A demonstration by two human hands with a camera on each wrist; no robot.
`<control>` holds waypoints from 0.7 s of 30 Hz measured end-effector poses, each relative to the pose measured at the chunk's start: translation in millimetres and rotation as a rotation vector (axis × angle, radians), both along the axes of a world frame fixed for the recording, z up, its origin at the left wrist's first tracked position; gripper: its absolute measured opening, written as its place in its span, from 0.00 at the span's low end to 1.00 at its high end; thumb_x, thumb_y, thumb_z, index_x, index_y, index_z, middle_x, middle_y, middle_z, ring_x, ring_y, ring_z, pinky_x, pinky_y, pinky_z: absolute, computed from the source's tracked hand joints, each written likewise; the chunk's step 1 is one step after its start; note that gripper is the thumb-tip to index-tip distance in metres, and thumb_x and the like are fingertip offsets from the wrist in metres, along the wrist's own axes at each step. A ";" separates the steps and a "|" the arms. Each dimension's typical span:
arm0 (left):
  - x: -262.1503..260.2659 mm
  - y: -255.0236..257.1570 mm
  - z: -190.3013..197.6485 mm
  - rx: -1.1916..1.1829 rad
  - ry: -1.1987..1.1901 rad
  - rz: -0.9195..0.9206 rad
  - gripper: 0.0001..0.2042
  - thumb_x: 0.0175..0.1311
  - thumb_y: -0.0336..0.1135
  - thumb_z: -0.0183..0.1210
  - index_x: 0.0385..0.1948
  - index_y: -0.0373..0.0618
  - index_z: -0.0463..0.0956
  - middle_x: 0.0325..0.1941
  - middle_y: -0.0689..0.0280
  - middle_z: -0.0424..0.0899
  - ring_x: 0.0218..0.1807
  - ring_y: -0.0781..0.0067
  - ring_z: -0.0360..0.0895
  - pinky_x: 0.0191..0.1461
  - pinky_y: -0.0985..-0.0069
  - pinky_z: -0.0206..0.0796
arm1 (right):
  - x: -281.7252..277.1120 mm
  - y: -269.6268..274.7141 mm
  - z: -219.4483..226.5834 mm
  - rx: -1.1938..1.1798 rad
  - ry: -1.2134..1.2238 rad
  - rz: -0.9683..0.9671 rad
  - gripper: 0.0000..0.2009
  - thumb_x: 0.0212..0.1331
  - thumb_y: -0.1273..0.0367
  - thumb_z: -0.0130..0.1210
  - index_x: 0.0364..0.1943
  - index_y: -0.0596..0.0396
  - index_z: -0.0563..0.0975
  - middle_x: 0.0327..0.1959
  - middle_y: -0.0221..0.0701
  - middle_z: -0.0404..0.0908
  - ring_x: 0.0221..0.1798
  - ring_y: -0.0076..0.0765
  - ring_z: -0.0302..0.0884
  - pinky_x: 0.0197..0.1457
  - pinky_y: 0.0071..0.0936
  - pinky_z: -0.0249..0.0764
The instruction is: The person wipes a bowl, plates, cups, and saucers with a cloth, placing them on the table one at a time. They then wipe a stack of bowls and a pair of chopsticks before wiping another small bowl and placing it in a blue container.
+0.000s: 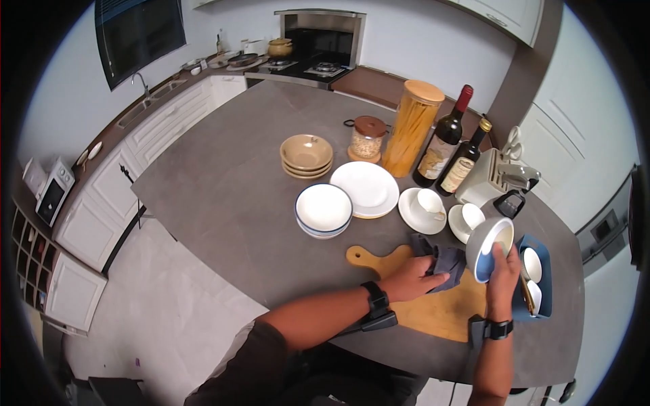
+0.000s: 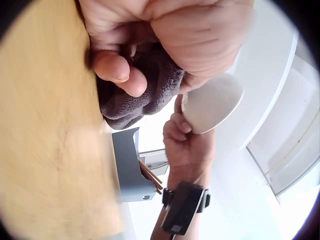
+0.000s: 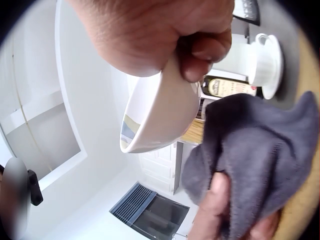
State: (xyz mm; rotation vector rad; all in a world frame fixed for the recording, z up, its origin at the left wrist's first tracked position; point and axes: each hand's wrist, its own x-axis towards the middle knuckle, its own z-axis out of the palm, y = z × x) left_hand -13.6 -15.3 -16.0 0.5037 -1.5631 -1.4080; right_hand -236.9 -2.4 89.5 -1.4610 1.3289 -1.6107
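Observation:
My left hand (image 1: 412, 279) grips a dark grey cloth (image 1: 447, 265) low over the wooden cutting board (image 1: 433, 312); in the left wrist view the cloth (image 2: 145, 95) is bunched under curled fingers. Off the board's right side, my right hand (image 1: 502, 281) holds a white bowl (image 1: 479, 252) by its rim, tilted on its side, with blue showing inside. The right wrist view has the bowl (image 3: 167, 112) beside the cloth (image 3: 255, 155), a gap between them.
Right of the board stands a blue bin (image 1: 542, 271) holding white dishes. Beyond the board are stacked bowls (image 1: 323, 208), white plates (image 1: 365, 189), cups on saucers (image 1: 428, 206), tan bowls (image 1: 306, 154), wine bottles (image 1: 440, 149), a pasta jar (image 1: 409, 128) and a toaster (image 1: 479, 177).

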 end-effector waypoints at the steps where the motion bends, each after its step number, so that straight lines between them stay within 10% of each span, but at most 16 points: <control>1: 2.4 1.8 -0.9 0.008 0.007 0.006 0.15 0.79 0.37 0.63 0.58 0.39 0.80 0.48 0.68 0.87 0.47 0.82 0.80 0.52 0.75 0.77 | 8.6 0.2 21.2 0.043 0.061 0.029 0.16 0.78 0.66 0.56 0.59 0.63 0.81 0.46 0.28 0.86 0.45 0.19 0.81 0.48 0.22 0.77; 11: 11.7 2.0 8.2 -0.018 -0.107 -0.021 0.14 0.75 0.34 0.65 0.57 0.38 0.80 0.51 0.64 0.87 0.52 0.76 0.81 0.58 0.70 0.75 | 174.9 -70.2 69.1 0.437 0.653 0.531 0.16 0.78 0.62 0.55 0.46 0.67 0.80 0.29 0.35 0.83 0.22 0.29 0.81 0.21 0.28 0.78; 21: 16.7 4.6 17.3 -0.122 -0.080 -0.037 0.28 0.75 0.36 0.64 0.74 0.41 0.68 0.76 0.56 0.76 0.78 0.59 0.71 0.79 0.61 0.63 | 273.2 -104.3 71.0 0.424 1.022 0.623 0.18 0.77 0.62 0.55 0.48 0.70 0.81 0.27 0.39 0.85 0.23 0.34 0.84 0.25 0.31 0.80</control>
